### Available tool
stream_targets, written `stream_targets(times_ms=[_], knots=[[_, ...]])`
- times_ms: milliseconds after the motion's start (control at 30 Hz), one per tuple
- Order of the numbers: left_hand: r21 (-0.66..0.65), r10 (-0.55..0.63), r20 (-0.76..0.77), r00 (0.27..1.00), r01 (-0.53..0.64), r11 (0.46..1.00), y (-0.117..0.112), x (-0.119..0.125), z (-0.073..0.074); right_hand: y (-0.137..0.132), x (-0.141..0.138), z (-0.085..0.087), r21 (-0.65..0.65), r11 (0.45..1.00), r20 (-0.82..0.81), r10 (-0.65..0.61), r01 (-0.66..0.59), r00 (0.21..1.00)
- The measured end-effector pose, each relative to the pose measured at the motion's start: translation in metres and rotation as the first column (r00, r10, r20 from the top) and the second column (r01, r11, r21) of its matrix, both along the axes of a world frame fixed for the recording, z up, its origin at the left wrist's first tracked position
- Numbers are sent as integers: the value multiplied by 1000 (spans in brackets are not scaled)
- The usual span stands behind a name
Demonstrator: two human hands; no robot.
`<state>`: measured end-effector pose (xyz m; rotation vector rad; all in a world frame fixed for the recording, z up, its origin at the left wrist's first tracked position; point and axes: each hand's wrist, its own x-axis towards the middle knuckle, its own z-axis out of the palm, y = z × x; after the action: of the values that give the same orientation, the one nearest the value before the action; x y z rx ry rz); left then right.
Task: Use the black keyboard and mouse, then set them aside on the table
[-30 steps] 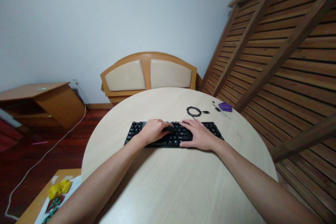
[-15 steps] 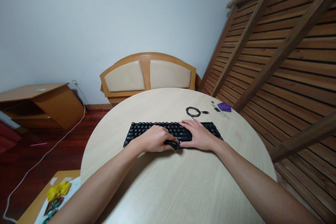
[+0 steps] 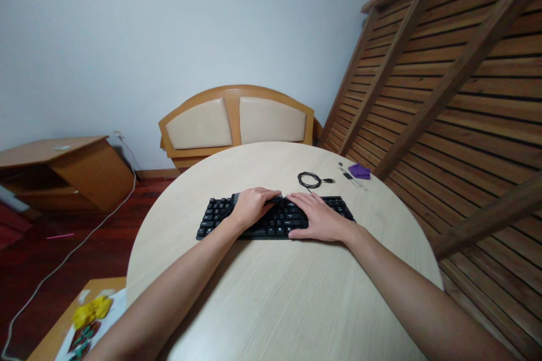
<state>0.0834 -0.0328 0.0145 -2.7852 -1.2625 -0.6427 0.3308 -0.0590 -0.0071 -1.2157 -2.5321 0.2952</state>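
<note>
While the keyboard [image 3: 271, 227] lies on our pale round table [image 3: 271, 299], a headboard [image 3: 234, 124] stands behind and a slatted panel [image 3: 457, 96] slopes at right. We see a cabinet [image 3: 104, 177] at left, its open compartment [image 3: 38, 189] too dark to read. Our left hand [image 3: 254, 206] curls around a dark, mostly hidden object [image 3: 275, 199] over the keyboard; our right hand [image 3: 318, 218] rests spread on the keyboard, gripping nothing.

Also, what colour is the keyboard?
The keyboard is black with pale key markings; best seen in head view.
</note>
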Motion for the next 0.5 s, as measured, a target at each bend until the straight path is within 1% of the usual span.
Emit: stream_targets(times_ms=[67, 167, 233, 367, 500], knots=[[-8, 6, -9, 1000, -6, 1000, 2, 2, -8, 1, 3, 0, -11, 1000, 2, 24, -24, 1000], [-23, 29, -9, 1000, -29, 999, 1, 2, -12, 5, 13, -1, -28, 998, 9, 56, -56, 998], [-35, 32, -2, 999, -32, 999, -1, 2, -11, 8, 21, -1, -48, 998, 18, 44, -43, 999], [-58, 1, 9, 1000, 0, 998, -3, 1, -8, 11, 34, -1, -94, 995, 49, -20, 25, 999], [-66, -34, -16, 999, 33, 997, -4, -1, -6, 10, 36, -1, -100, 995, 28, -27, 29, 999]])
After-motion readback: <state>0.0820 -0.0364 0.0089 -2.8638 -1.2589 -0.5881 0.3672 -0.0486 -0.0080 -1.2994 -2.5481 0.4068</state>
